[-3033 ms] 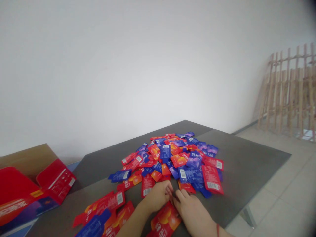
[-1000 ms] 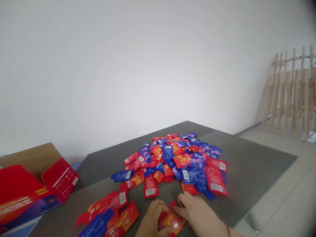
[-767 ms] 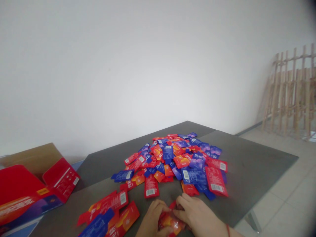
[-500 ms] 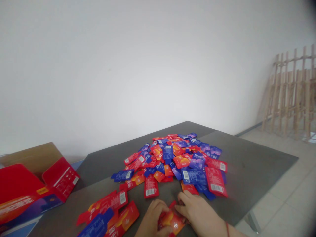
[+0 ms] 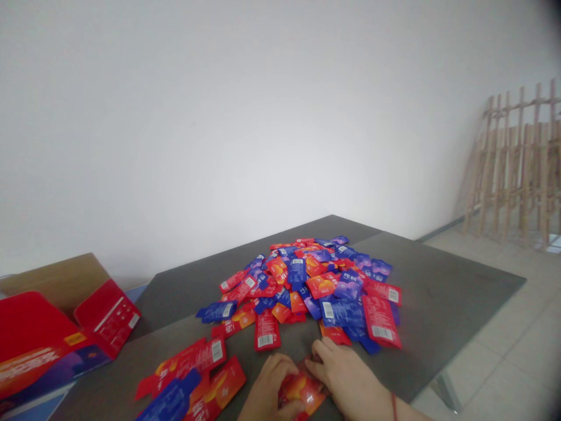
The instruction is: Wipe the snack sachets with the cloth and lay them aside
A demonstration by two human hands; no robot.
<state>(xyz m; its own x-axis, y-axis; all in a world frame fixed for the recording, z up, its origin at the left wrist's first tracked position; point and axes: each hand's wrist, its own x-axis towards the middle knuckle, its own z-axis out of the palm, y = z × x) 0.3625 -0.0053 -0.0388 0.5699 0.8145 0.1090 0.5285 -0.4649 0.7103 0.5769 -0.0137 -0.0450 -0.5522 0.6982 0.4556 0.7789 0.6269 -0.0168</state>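
Observation:
Between my two hands, at the near edge of the view, is a red and orange flat packet [image 5: 303,393]. My left hand [image 5: 272,389] grips its left side, thumb on the front face. My right hand [image 5: 335,369] pinches its upper right edge with bent fingers. Just beyond the hands lies a spread pile of red and blue packets [image 5: 297,272], many with white barcodes. A smaller group of packets, among them a blue packet [image 5: 172,399] and a red-orange packet [image 5: 224,383], lies left of my left hand.
An open red cardboard box [image 5: 37,339] with raised flaps stands at the left. The dark grey table [image 5: 438,292] reaches back towards a white wall [image 5: 280,117]. Wooden frames [image 5: 517,169] lean at the far right, above the tiled floor [image 5: 491,368].
Both hands stay on the same packet. My right hand has shifted slightly left and down along its upper edge, and the view has moved a little.

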